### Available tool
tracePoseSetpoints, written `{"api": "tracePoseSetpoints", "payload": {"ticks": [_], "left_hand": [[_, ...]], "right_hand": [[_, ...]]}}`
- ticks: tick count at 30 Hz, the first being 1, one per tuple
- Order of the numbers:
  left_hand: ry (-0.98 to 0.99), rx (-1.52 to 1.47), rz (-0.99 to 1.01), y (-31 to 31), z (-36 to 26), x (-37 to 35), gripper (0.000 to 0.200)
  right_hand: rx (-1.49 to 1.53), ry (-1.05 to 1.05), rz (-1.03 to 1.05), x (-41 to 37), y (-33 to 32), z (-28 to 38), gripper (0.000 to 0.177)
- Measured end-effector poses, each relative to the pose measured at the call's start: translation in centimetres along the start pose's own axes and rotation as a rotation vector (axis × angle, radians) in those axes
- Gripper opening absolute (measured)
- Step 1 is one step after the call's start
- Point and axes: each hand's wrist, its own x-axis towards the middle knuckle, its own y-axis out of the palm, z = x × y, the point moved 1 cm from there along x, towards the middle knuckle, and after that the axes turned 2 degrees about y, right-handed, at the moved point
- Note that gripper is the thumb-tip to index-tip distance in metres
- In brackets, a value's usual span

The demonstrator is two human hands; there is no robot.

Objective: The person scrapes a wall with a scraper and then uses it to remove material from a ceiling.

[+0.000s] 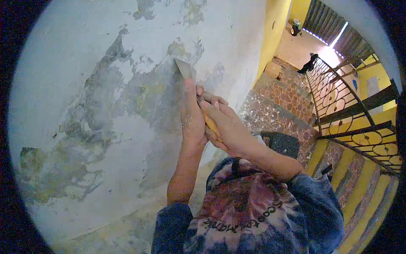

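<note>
A scraper with a flat metal blade (185, 69) and a yellowish wooden handle (210, 123) is in both my hands. My right hand (228, 122) is wrapped round the handle. Close to the blade, my left hand (192, 116) is closed on the scraper, with one digit lying along the base of the blade. The blade's edge is at the wall (160, 120), over a patch where white paint has come away and grey-green plaster shows; whether it touches is hard to tell. White flecks cling to my hands.
White flakes (264, 116) litter the stone-patterned steps (283, 95) descending to the right. A black metal railing (342, 97) borders the stairs, with a dark cloth (308, 64) at its far end. A dark container (279, 144) stands beside me.
</note>
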Motion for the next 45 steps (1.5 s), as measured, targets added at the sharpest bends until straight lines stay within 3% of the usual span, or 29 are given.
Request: {"api": "tracePoseSetpoints", "payload": {"ticks": [3,7,9,13,16,19,21,22,23,24,27,28,32,36,40,43,45], "left_hand": [[0.032,0.028,-0.062,0.3,-0.5,0.4,0.041],[0.07,0.015,-0.021,0.2,0.0,1.6,0.04],[0.079,0.016,-0.017,0.3,0.0,1.6,0.039],[0.031,-0.011,0.026,0.8,0.1,1.4,0.039],[0.056,-0.041,0.049,0.4,1.2,2.2,0.041],[0.109,0.014,0.06,0.6,1.6,1.4,0.046],[0.134,0.114,0.081,0.4,2.0,0.3,0.05],[0.169,0.216,0.055,0.1,2.5,0.0,0.052],[0.2,0.317,0.023,-0.3,3.1,-0.1,0.056],[0.147,0.232,0.091,-0.9,4.0,0.3,0.057],[0.184,0.314,0.058,-1.3,5.0,1.3,0.056],[0.185,0.312,0.052,-1.3,5.0,1.9,0.056],[0.271,0.382,0.005,-1.7,5.6,4.2,0.054],[0.312,0.367,-0.043,-1.0,4.0,3.8,0.049],[0.319,0.25,-0.068,-2.1,6.9,5.3,0.048],[0.3,0.19,-0.09,-1.6,7.1,5.0,0.049],[0.358,0.154,-0.114,-1.0,6.9,4.8,0.048]], "right_hand": [[-0.065,-0.056,-0.154,1.3,0.6,0.5,0.037],[0.066,-0.003,-0.133,1.2,0.2,0.5,0.041],[-0.086,0.0,-0.045,2.1,-0.7,0.6,0.042],[0.02,-0.074,-0.125,1.2,-0.2,0.9,0.044],[-0.171,0.013,-0.032,1.3,-1.2,0.7,0.047],[-0.178,-0.149,-0.148,2.1,-2.6,-0.6,0.039],[-0.591,-0.457,-0.117,2.5,-5.0,-2.2,0.033],[-0.591,-0.46,-0.111,2.1,-5.8,-2.1,0.033],[-0.662,-0.254,-0.109,1.3,-6.4,-1.9,0.033],[-0.729,-0.043,-0.106,0.7,-7.0,-1.8,0.033],[-0.823,-0.042,-0.083,1.9,-8.8,-1.4,0.035],[-0.906,-0.14,-0.111,2.9,-9.4,-1.6,0.035],[-0.819,-0.284,-0.144,7.8,-10.4,-2.2,0.036],[-0.84,-0.31,-0.184,7.5,-9.3,-3.1,0.035],[-0.932,-0.364,-0.211,9.2,-10.7,-3.0,0.034],[-1.036,-0.184,-0.233,8.3,-10.4,-2.4,0.036],[-0.948,-0.321,-0.241,8.1,-9.9,-2.1,0.036]]}}
